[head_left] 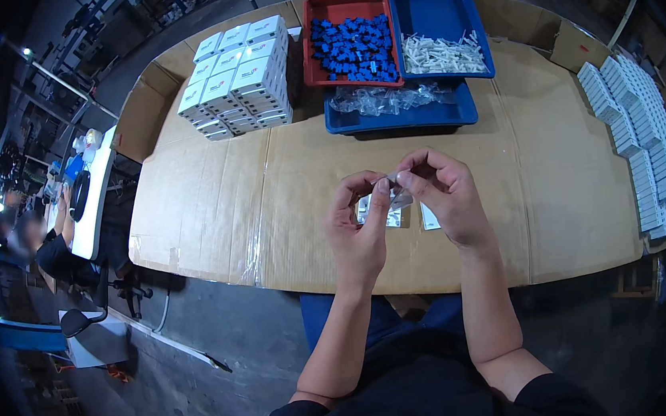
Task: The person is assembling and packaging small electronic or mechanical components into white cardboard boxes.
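Observation:
Near the front middle of the cardboard-covered table, both of my hands are raised close together with fingertips almost meeting. My left hand pinches one side of a small clear plastic bag; my right hand pinches the other side at its top. What the bag holds, if anything, is too small to tell. Below the hands lies a white and silvery flat piece, partly covered by my fingers. A second white piece shows beside my right hand, mostly hidden by it.
Stacked white boxes stand at the back left. Behind my hands are a red tray of blue parts, a blue tray of white plugs and a lower blue tray of clear bags. White blocks line the right edge. A person sits far left.

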A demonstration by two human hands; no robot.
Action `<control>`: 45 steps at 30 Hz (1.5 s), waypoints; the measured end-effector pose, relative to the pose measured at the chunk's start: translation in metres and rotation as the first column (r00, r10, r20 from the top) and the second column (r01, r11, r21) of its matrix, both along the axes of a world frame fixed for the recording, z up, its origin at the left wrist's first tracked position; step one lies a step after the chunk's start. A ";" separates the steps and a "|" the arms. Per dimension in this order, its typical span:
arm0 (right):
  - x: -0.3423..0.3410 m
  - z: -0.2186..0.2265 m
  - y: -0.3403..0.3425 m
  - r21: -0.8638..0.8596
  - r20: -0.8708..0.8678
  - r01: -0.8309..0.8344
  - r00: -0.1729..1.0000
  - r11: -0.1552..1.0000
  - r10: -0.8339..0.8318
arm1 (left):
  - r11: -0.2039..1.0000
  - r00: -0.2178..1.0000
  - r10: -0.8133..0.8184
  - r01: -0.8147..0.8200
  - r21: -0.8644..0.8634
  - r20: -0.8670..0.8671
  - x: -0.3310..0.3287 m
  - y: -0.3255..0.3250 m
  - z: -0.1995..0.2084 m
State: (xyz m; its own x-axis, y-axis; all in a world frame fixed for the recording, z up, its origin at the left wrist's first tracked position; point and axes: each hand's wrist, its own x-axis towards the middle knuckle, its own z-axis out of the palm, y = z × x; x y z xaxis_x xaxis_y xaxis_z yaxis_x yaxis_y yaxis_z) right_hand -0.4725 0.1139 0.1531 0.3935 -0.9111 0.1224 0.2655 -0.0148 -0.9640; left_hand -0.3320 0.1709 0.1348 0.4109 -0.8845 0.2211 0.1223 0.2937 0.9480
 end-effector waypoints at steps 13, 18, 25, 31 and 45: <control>0.002 -0.007 -0.002 -0.045 -0.018 -0.019 1.000 0.999 0.018 | 0.998 0.982 -0.063 0.067 -0.012 0.177 0.017 0.000 0.002; 0.001 -0.009 -0.003 -0.067 -0.022 -0.010 1.000 0.998 0.008 | 0.999 0.984 -0.037 0.038 -0.002 0.174 0.015 -0.002 0.002; 0.006 -0.009 -0.002 -0.269 -0.129 0.042 0.989 0.962 -0.079 | 1.000 0.986 0.023 -0.020 -0.017 0.167 0.003 -0.002 -0.005; -0.005 -0.006 -0.006 -0.118 -0.113 -0.011 0.994 0.993 -0.002 | 0.996 0.994 -0.088 0.086 0.039 0.064 0.011 -0.004 -0.010; -0.037 -0.003 -0.012 -0.347 -0.071 -0.059 0.997 0.936 0.037 | 0.773 0.734 -0.429 0.600 0.208 -0.527 0.035 -0.007 -0.020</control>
State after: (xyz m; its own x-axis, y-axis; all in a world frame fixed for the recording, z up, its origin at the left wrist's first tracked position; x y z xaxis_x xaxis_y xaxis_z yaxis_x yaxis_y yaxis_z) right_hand -0.5092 0.1023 0.1501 0.4529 -0.7956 0.4023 0.2134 -0.3414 -0.9154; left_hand -0.2973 0.1643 0.1143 -0.1589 -0.9629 -0.2180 0.5674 -0.2697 0.7780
